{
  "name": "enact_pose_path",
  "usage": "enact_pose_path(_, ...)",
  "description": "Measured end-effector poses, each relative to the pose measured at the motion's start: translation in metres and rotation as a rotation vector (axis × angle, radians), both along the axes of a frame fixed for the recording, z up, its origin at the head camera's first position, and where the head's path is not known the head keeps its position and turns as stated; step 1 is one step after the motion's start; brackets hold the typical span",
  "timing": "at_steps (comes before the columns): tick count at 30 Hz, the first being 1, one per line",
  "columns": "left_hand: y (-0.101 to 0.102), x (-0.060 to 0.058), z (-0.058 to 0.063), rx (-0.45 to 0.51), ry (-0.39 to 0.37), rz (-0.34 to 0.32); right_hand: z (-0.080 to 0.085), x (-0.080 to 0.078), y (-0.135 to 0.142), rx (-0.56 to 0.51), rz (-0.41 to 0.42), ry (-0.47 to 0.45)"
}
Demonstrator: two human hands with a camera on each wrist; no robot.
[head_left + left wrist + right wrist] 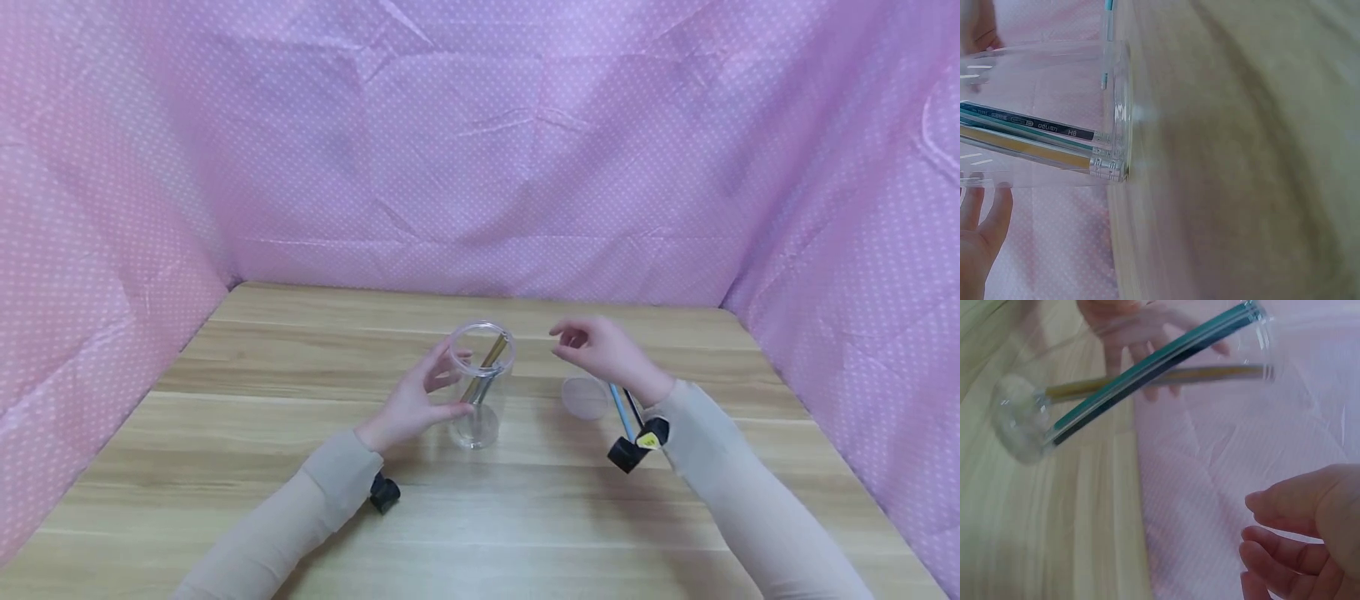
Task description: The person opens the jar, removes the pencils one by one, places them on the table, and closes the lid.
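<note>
A clear plastic jar (504,392) stands upright on the table. Inside it lean a black pencil (1054,128) marked HB, a teal pencil (1166,353) and a gold pencil (492,353), their metal ends down near the jar's base. My left hand (412,402) holds the jar from its left side, thumb at the front and fingers spread round behind. To the right of the jar's rim, my right hand (600,346) hovers with loosely bent fingers. In the right wrist view nothing shows between its thumb and fingers (1285,550).
A round translucent lid (585,398) lies flat on the wooden table (480,533), right of the jar. Partly hidden under my right wrist are a light blue pencil (621,410) and a black pencil (633,407). Pink dotted cloth (480,167) surrounds the table's back and sides.
</note>
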State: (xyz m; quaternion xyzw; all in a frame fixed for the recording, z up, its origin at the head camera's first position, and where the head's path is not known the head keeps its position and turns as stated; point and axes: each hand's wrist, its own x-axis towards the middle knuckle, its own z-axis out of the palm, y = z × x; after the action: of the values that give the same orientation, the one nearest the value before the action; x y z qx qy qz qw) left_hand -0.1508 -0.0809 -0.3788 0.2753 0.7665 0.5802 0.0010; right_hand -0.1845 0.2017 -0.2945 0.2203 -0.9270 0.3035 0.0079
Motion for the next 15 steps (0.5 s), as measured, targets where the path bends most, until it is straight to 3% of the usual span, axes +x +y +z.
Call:
enact_pose_path(6,-0.001,-0.001,-0.001,0.014,-0.026,0.001,0.022,0.002,-0.021,-0.006,0.055,0.045)
enact_pose_path(15,0.000,-0.001,0.002,0.022,-0.065,-0.008,0.044,0.016,-0.037,-0.039,0.113,0.075)
